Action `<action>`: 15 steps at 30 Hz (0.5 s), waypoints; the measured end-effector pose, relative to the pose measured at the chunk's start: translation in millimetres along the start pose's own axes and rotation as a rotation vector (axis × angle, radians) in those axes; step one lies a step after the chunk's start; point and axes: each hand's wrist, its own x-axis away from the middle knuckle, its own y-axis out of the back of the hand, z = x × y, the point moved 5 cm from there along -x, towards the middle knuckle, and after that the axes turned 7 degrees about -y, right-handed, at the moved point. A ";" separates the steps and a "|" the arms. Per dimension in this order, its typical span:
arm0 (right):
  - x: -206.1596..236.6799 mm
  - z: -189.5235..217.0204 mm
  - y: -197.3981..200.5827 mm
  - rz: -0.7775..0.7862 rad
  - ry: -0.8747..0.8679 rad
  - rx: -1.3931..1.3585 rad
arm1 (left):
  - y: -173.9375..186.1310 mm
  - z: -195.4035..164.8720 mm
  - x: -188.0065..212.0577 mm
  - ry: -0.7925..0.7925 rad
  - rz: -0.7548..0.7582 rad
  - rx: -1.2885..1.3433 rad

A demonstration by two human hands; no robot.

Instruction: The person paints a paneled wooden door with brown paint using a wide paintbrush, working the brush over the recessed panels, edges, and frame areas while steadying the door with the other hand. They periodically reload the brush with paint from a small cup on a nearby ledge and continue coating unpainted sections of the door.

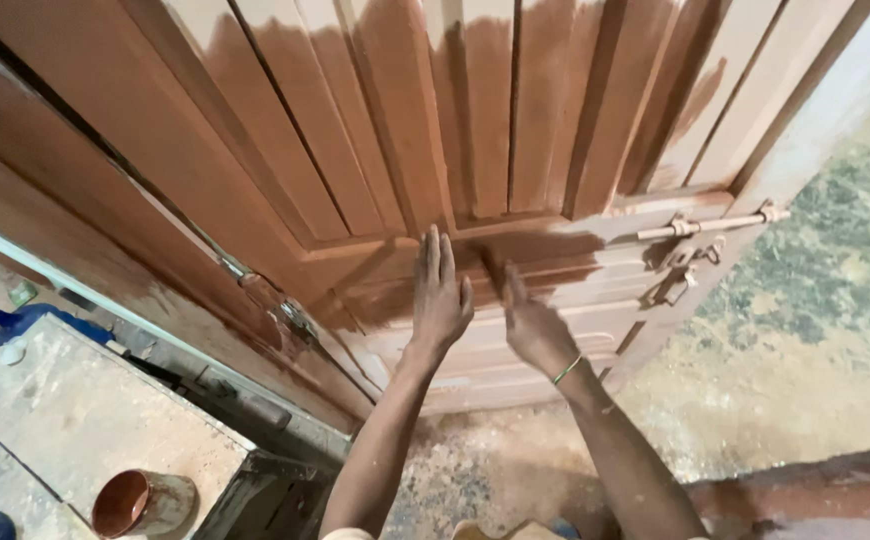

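A panelled wooden door (515, 120) stands in front of me, its upper part stained reddish brown and its lower rails still pale. My left hand (439, 295) lies flat with spread fingers against the door's middle rail. My right hand (533, 325), with a green bangle on the wrist, holds a thin brown brush (495, 272) against the same rail, at the edge of the wet brown stain. A metal slide bolt (700, 228) is fixed to the rail at the right.
A metal hinge (280, 305) joins the door to the frame at the left. A small tin of brown stain (140, 503) stands on a dusty block at the lower left, with a blue bottle (25, 322) behind it. Rough speckled floor lies at the right.
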 end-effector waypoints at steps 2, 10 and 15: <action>-0.1 1.5 30.3 -0.157 -0.049 -0.083 | -1.4 -0.4 -2.5 -0.016 -0.005 -0.016; 9.4 -3.9 58.5 -0.307 0.009 0.004 | -14.6 -14.3 -14.4 -0.008 0.009 0.080; 11.8 -26.9 17.7 0.191 -0.178 0.193 | -22.9 -20.2 -24.4 -0.008 0.051 0.055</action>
